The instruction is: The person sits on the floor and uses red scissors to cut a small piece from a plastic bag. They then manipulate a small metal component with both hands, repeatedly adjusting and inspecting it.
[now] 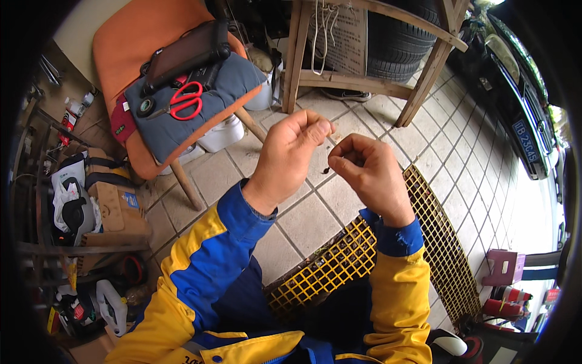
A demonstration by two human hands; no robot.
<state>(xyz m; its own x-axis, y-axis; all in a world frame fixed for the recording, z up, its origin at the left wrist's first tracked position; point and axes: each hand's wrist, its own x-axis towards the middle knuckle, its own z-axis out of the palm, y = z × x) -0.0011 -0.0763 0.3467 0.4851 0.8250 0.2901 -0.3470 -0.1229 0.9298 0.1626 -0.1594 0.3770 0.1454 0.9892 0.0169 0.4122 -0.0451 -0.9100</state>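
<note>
To the right of the orange chair (124, 27), over the tiled floor (306, 224), two bare hands face each other, close but apart; the left hand (282, 158), the nearer one to the chair, presses its thumb against its bent forefinger, the other fingers folded in; the right hand (376, 176), farther from the chair, curls its fingers, with thumb and forefinger bent toward one another. A small dark speck (326, 170) shows right of the chair, just beside the right hand's fingertips; it is too small in this view for me to tell whether those fingertips close on it or it lies beyond them. Both forearms wear blue and yellow sleeves (194, 267).

On the chair's seat is a blue-grey cushion (239, 76), bearing a black rugged tablet (189, 54), red-handled scissors (188, 99) and a roll of black tape (146, 108); a white tub (222, 134) stands under the chair's right edge; a wooden frame (348, 84) with black tyres (397, 51) inside is to the chair's right, and a dark car (512, 91) is farther right still. Yellow grating (339, 261) crosses the floor below and right of the chair; an open cardboard box (124, 218) sits below and left of it.
</note>
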